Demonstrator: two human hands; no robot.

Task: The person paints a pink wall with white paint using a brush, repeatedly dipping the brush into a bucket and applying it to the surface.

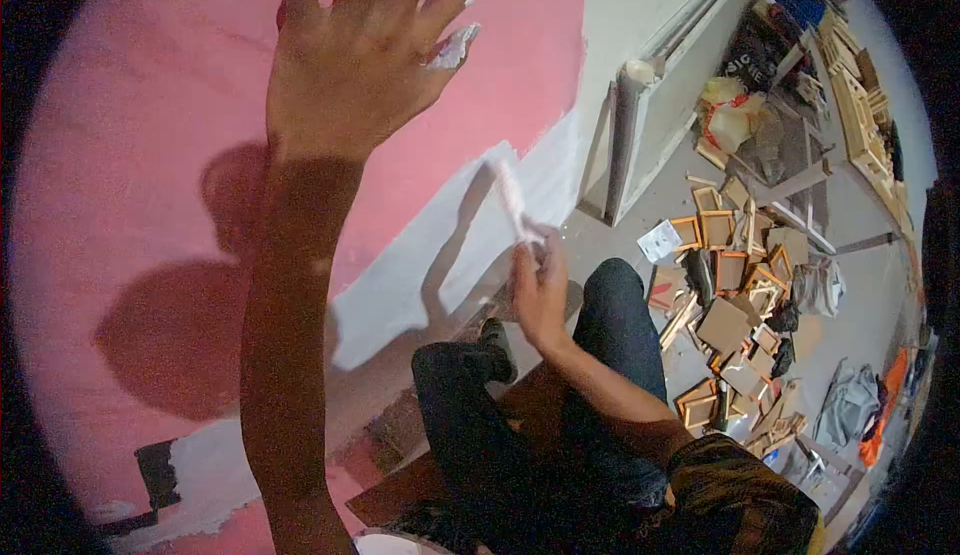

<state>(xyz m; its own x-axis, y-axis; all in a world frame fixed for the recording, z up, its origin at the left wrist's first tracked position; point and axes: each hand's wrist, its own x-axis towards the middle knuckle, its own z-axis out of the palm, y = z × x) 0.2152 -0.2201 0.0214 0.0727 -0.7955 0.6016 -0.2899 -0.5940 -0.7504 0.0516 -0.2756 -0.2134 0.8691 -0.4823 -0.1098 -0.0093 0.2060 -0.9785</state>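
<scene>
My left hand [365, 55] is raised in front of the pink wall [160, 105], its fingers bent. A crumpled white scrap [456, 47] shows by its thumb. Lower down, my right hand [540, 280] grips a paintbrush [510, 193], pale and blurred by motion. The brush tip reaches the upper edge of a fresh-looking white band [400, 300] that runs diagonally below the pink. Shadows of my head and arms fall across the wall.
My bent legs [620, 335] are close to the wall. Wooden frames and boards [728, 325] lie heaped on the floor at right. A large white panel [675, 105] leans beyond. Grey cloth [848, 405] lies far right; a white rim [395, 543] shows at the bottom.
</scene>
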